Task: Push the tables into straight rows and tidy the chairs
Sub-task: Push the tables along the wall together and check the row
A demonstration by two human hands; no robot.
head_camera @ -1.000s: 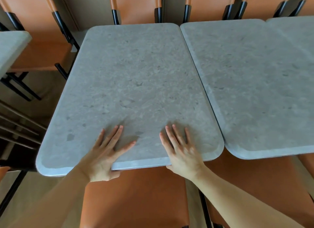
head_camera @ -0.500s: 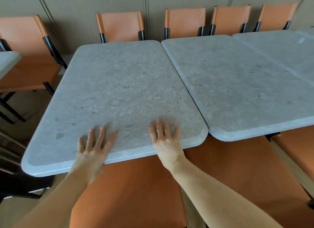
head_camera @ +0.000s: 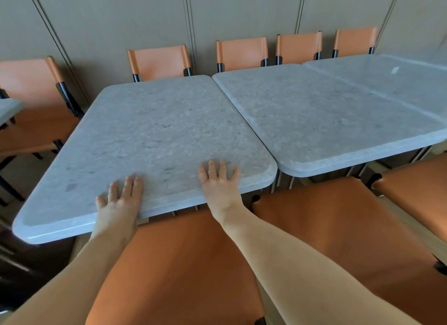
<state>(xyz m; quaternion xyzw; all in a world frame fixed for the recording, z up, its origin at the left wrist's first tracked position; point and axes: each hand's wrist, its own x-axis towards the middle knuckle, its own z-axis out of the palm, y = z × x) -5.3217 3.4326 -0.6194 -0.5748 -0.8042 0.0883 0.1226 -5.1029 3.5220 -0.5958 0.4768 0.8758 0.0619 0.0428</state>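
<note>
Now your flat left hand [head_camera: 116,211] and right hand [head_camera: 219,188], gripping nothing, have slid back to the surface [head_camera: 157,136] edge; its near edge sits behind the neighbouring table [head_camera: 338,121].

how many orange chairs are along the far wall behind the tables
5. One at far left, pulled out sideways; one behind the near table; three more backs behind the tables to the right. More may be hidden past the right edge.

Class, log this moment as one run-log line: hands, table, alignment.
left hand: flat on table edge | right hand: flat on table edge | grey table: near edge not level with neighbour table
</note>
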